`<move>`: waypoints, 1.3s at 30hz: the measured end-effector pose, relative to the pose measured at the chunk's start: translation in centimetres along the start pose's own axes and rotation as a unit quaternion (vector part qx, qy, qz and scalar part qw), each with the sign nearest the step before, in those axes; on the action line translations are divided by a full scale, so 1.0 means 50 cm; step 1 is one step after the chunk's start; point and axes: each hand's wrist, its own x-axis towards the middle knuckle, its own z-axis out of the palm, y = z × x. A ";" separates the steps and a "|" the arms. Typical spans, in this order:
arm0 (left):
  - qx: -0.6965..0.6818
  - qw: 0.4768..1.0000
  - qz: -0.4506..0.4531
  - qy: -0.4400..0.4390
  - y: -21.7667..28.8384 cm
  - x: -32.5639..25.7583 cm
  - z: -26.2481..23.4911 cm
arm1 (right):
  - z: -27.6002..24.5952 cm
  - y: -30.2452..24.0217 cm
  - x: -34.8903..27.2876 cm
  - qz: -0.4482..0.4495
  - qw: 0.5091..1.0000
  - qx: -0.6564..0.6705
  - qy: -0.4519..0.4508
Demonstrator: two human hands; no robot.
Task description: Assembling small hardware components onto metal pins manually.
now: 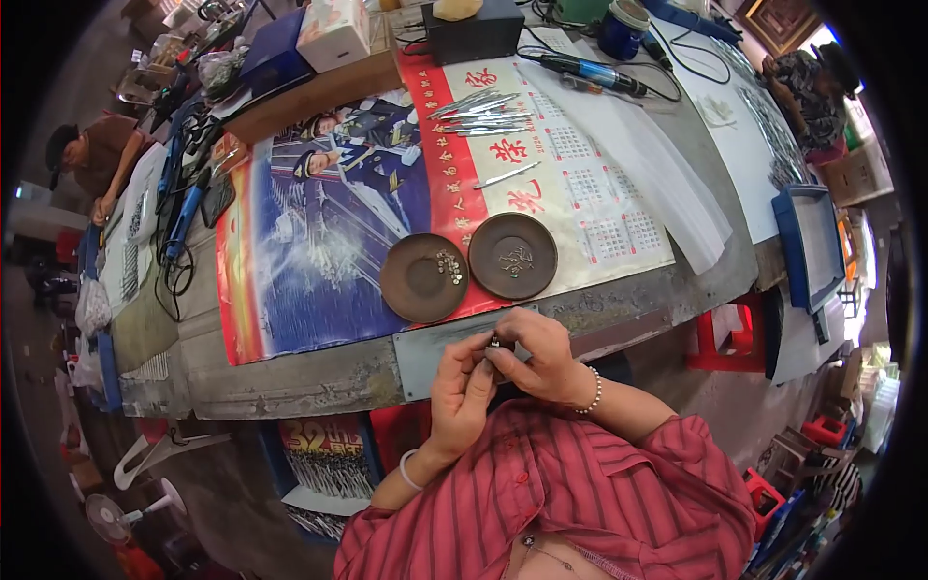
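My left hand (461, 394) and my right hand (543, 356) meet just off the table's near edge, thumbs and fingertips pinched together. Between them is a small shiny metal piece (495, 342), mostly covered by the fingers; its exact kind is too small to make out. Two round brown dishes lie just beyond the hands. The left dish (404, 278) holds a cluster of small silvery pieces (449, 266). In the right dish (495, 232) are thin silvery bits (517, 260).
A printed calendar poster (319, 280) covers much of the worktable (290, 382). On it lie a pile of slim metal sticks (483, 114) and a single stick (507, 175). Clear plastic film (667, 174) and a blue corded handpiece (590, 72) are farther right. Two other people work at the sides.
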 end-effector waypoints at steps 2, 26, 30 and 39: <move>0.032 0.999 0.039 0.002 -0.019 -0.007 -0.005 | 0.005 0.001 0.010 -0.051 0.998 -0.046 0.004; 0.087 0.987 0.127 0.054 -0.056 -0.027 0.009 | 0.007 -0.044 -0.013 0.189 0.977 0.096 0.003; 0.048 0.990 0.115 0.068 -0.061 -0.026 0.010 | 0.009 -0.034 -0.008 0.035 0.998 -0.014 0.043; 0.036 0.993 0.095 0.063 -0.072 -0.031 0.013 | 0.007 -0.050 -0.029 0.306 0.926 0.220 0.018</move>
